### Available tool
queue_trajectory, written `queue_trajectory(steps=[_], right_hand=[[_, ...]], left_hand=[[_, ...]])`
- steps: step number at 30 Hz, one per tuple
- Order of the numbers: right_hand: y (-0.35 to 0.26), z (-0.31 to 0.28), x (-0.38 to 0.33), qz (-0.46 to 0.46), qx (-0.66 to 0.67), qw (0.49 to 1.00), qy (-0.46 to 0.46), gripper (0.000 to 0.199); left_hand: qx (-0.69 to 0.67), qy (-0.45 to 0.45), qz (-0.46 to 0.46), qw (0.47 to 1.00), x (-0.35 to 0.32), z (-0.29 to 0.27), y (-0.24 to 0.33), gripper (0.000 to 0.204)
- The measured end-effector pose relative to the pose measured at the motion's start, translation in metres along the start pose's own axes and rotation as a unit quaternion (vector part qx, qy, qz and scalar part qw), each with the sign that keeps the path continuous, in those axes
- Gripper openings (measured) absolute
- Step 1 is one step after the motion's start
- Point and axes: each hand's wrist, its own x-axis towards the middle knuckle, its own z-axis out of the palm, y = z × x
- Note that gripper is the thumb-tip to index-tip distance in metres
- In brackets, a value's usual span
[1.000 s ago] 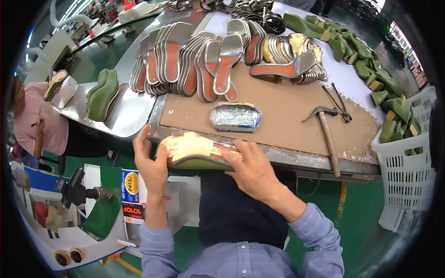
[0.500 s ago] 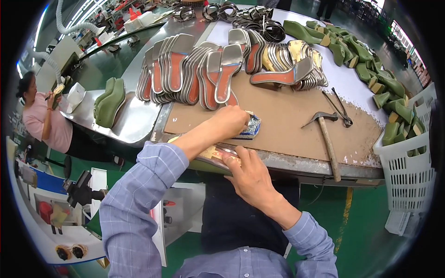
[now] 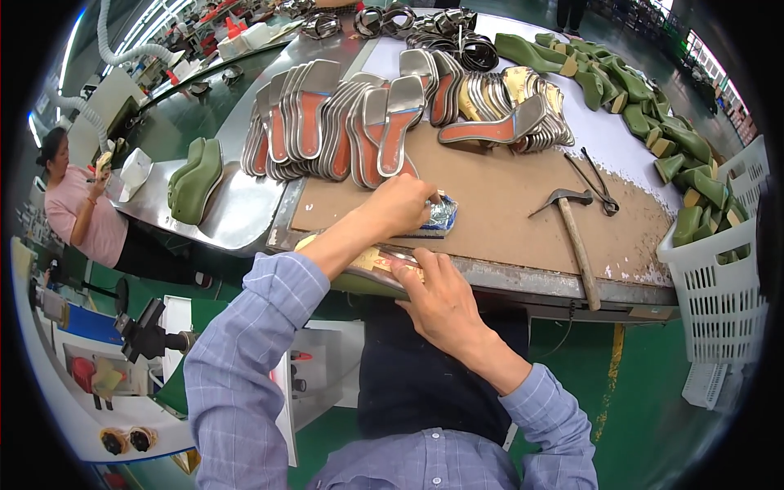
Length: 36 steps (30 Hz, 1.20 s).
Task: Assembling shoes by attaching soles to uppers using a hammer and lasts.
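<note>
My left hand (image 3: 398, 206) reaches over the table's near edge. Its fingers are curled together at a small blue box (image 3: 442, 216) with shiny silvery contents, and whatever they pinch is hidden. Below it, my right hand (image 3: 447, 309) grips a green shoe last (image 3: 363, 283) at the table edge, thumb lying on the insole (image 3: 374, 260) on its upturned bottom. My left forearm covers part of that last. A hammer (image 3: 578, 249) with a wooden handle rests to the right, beside dark pincers (image 3: 600, 186).
Stacked silver-edged insoles (image 3: 306, 122) with reddish undersides line the table's middle. Green lasts (image 3: 641, 114) are heaped at the far right, by a white slotted basket (image 3: 719, 298). Two lasts (image 3: 196, 181) stand on the metal bench at left. A person (image 3: 77, 200) in pink works farther left.
The view has shifted slightly. My left hand has drawn a little left while staying by the blue box. The right hand keeps its hold on the last.
</note>
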Motion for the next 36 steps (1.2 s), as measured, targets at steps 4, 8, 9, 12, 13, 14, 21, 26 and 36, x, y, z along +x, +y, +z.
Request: queue_trajectory(steps=[4, 8, 9, 12, 13, 14, 21, 26, 36], right_hand=[[0.000, 0.000, 0.000, 0.000, 0.004, 1.000, 0.002, 0.051], [0.002, 0.000, 0.000, 0.000, 0.001, 1.000, 0.005, 0.051], [0.001, -0.001, 0.000, 0.002, 0.001, 1.000, 0.002, 0.051], [-0.001, 0.000, 0.001, 0.004, 0.002, 1.000, -0.001, 0.051], [-0.001, 0.000, 0.001, 0.005, 0.001, 1.000, -0.001, 0.051], [-0.001, 0.000, 0.002, 0.005, 0.001, 1.000, -0.002, 0.051], [0.003, -0.004, 0.000, 0.008, 0.002, 1.000, -0.018, 0.051], [0.012, -0.010, -0.009, 0.023, 0.125, 0.992, 0.017, 0.048], [0.148, -0.119, -0.121, 0.319, -0.362, 0.874, -0.063, 0.043]], left_hand=[[-0.070, 0.010, -0.049, 0.996, -0.002, -0.005, 0.003, 0.018], [-0.100, -0.005, -0.083, 0.992, -0.001, -0.016, 0.011, 0.014], [-0.099, -0.005, -0.084, 0.991, -0.003, -0.015, 0.010, 0.014], [-0.134, 0.020, -0.058, 0.989, -0.005, -0.012, 0.005, 0.013], [-0.133, 0.022, -0.050, 0.990, -0.005, -0.012, 0.005, 0.015], [-0.132, 0.024, -0.041, 0.990, -0.005, -0.013, 0.005, 0.016], [-0.244, 0.024, -0.097, 0.965, -0.038, -0.051, 0.041, 0.015], [-0.325, 0.094, -0.169, 0.926, -0.098, -0.036, 0.059, 0.007], [-0.223, 0.011, -0.157, 0.962, -0.096, -0.044, 0.063, 0.009]])
